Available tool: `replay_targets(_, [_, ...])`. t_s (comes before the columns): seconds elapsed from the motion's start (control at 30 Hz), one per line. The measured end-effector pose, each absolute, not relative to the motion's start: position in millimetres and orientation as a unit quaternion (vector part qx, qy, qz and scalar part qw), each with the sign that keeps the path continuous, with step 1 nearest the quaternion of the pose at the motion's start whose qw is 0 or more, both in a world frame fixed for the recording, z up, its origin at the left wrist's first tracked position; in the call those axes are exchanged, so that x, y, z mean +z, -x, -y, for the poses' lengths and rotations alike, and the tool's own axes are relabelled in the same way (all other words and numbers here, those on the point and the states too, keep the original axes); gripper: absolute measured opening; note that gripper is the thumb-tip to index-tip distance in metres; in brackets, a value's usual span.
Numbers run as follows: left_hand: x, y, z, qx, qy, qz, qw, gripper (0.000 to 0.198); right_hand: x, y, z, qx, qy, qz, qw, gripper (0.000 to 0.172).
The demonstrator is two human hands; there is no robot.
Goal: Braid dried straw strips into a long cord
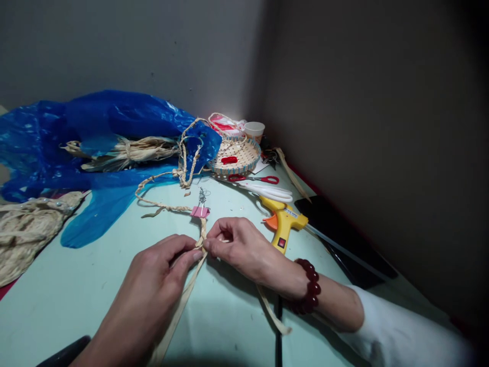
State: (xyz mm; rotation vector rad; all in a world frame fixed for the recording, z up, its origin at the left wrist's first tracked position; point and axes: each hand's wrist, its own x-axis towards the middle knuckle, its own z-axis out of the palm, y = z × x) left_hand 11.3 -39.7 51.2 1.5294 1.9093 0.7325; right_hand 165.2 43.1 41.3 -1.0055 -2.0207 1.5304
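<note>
Both hands, the left hand (160,270) and the right hand (239,247), are pinching the loose ends of a tan braided straw cord (201,235) on the pale green tabletop (95,285). A small pink binder clip (200,211) is gripping the finished braid just above, so it is not coming undone. A yellow plastic glue gun (282,224) is lying close by the right hand, easy to reach.

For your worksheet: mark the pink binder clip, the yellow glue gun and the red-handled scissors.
pink binder clip (200,211), head view, on its pink body.
yellow glue gun (284,220), head view, on its yellow body.
red-handled scissors (272,180), head view, on the right red handle loop.
</note>
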Motion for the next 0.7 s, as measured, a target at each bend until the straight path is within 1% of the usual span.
replay_targets(0.17, [51, -12, 39, 0.347, -0.477, -0.707, 0.390, 0.027, 39, -166, -36, 0.444, 0.355, 0.784, 0.250, 0.012])
replay_targets(0.23, [52, -17, 41, 0.362, -0.460, -0.707, 0.397, 0.026, 40, -165, -33, 0.414, 0.356, 0.793, 0.269, 0.012])
replay_targets(0.27, [51, -20, 43, 0.361, -0.466, -0.711, 0.383, 0.024, 41, -164, -31, 0.409, 0.356, 0.794, 0.275, 0.013])
replay_targets(0.33, [50, -26, 48, 0.335, -0.519, -0.726, 0.301, 0.019, 41, -164, -30, 0.417, 0.359, 0.787, 0.279, 0.015])
replay_targets(0.4, [44, -31, 54, 0.297, -0.614, -0.712, 0.165, 0.018, 39, -163, -29, 0.445, 0.362, 0.770, 0.280, 0.016])
replay_targets(0.47, [36, -33, 60, 0.261, -0.707, -0.657, 0.021, 0.019, 35, -162, -30, 0.487, 0.361, 0.744, 0.281, 0.015])
replay_targets(0.53, [28, -34, 63, 0.213, -0.760, -0.606, -0.092, 0.017, 32, -161, -32, 0.534, 0.357, 0.715, 0.276, 0.015])
replay_targets(0.6, [25, -36, 65, 0.150, -0.780, -0.583, -0.171, 0.019, 32, -160, -34, 0.578, 0.361, 0.681, 0.269, 0.013])
replay_targets(0.7, [30, -43, 66, 0.068, -0.778, -0.584, -0.222, 0.028, 36, -159, -35, 0.648, 0.359, 0.621, 0.257, 0.011])
